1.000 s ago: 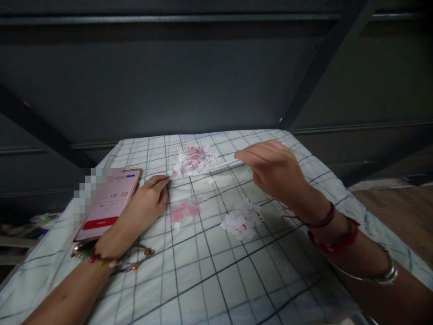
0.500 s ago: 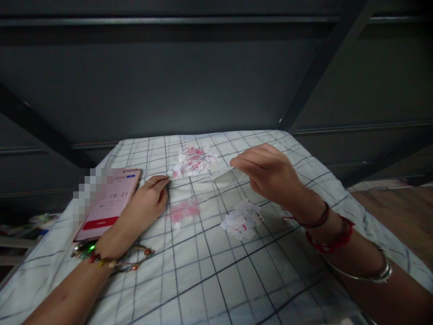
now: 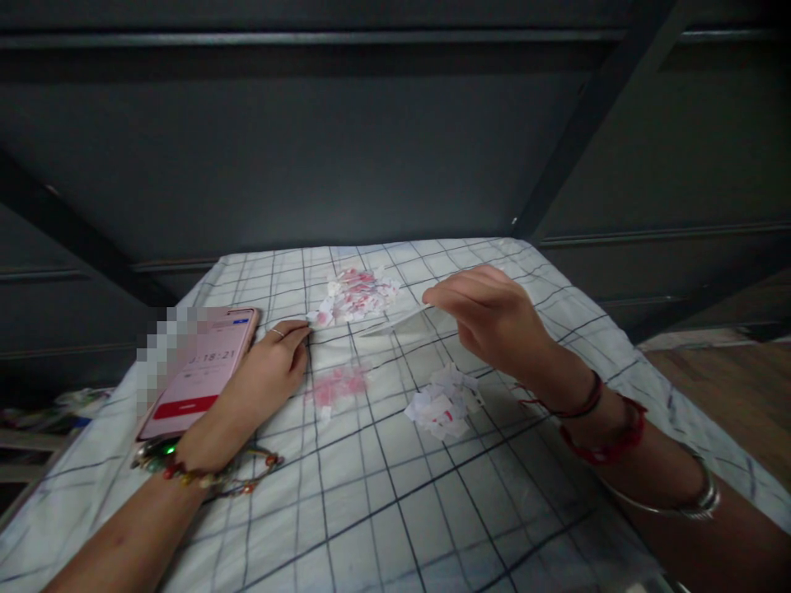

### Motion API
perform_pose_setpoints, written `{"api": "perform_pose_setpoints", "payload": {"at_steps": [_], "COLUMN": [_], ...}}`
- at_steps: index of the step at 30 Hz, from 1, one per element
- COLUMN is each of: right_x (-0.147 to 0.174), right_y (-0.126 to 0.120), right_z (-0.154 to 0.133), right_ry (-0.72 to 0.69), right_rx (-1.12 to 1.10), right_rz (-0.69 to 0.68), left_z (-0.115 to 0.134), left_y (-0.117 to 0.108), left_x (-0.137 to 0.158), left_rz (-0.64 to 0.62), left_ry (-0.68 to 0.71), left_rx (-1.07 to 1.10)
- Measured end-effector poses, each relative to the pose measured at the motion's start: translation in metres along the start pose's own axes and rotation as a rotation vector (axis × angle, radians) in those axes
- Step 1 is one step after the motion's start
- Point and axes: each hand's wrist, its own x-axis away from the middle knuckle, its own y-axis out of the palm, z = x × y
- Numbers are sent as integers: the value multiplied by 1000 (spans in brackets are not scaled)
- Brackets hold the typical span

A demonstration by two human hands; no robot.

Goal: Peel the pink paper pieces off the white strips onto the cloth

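My left hand [image 3: 278,362] rests on the cloth beside the phone. Its fingers are pressed together, the tips at the near left edge of a heap of pink-and-white paper scraps [image 3: 362,295]; whatever they pinch is too small to make out. Above the cloth, my right hand [image 3: 494,317] is closed on a thin, pale, pointed strip [image 3: 395,323] that slants down leftward towards that heap. What kind of thing the strip is stays unclear. Nearer me lie a flat patch of pink scraps [image 3: 339,385] and a pile of mostly white scraps [image 3: 443,403].
A phone [image 3: 201,371] showing a running timer lies at the left edge, under my left forearm. White checked cloth [image 3: 346,511] covers the table. A dark panelled wall [image 3: 346,156] stands right behind it.
The phone's timer has changed. Both hands stay almost where they were, and the strip in my right hand has tilted slightly. The scrap piles look the same.
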Motion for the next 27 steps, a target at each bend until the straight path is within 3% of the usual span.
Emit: {"api": "perform_pose_setpoints", "payload": {"at_steps": [5, 9, 15, 20, 27], "right_x": [-1, -2, -3, -4, -4], "right_y": [2, 4, -3, -8, -10], "right_z": [-3, -6, -2, 3, -3], "right_ry": [46, 34, 14, 26, -81], "right_rx": [76, 4, -56, 60, -85], "right_rz": [-48, -110, 1, -55, -22], "left_z": [2, 2, -1, -2, -3], "left_y": [-1, -3, -2, 1, 1], "left_x": [0, 0, 0, 1, 0], "left_rz": [14, 12, 9, 17, 1], "left_ry": [2, -1, 11, 12, 17], "left_rx": [3, -7, -8, -17, -24]}}
